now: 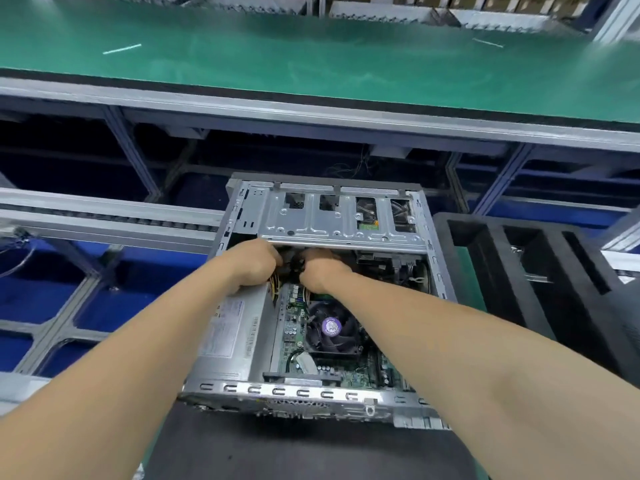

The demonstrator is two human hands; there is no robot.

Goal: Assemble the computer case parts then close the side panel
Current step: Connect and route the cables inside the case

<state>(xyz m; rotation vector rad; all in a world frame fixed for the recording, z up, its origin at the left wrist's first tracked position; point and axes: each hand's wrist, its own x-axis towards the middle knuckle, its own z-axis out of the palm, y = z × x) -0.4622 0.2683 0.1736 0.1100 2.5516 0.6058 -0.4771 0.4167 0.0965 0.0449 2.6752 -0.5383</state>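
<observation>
frame centre | left hand [254,263] and right hand [322,271] together, both pinching black connector [295,264] | connector between them, just under drive cage [339,218] edge | case [301,391] open

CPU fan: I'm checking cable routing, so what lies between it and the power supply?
In the head view, a strip of green motherboard with small components lies between the CPU fan and the power supply.

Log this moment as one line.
computer case: side open | left hand: grips cables under drive cage | right hand: grips cables too
</observation>
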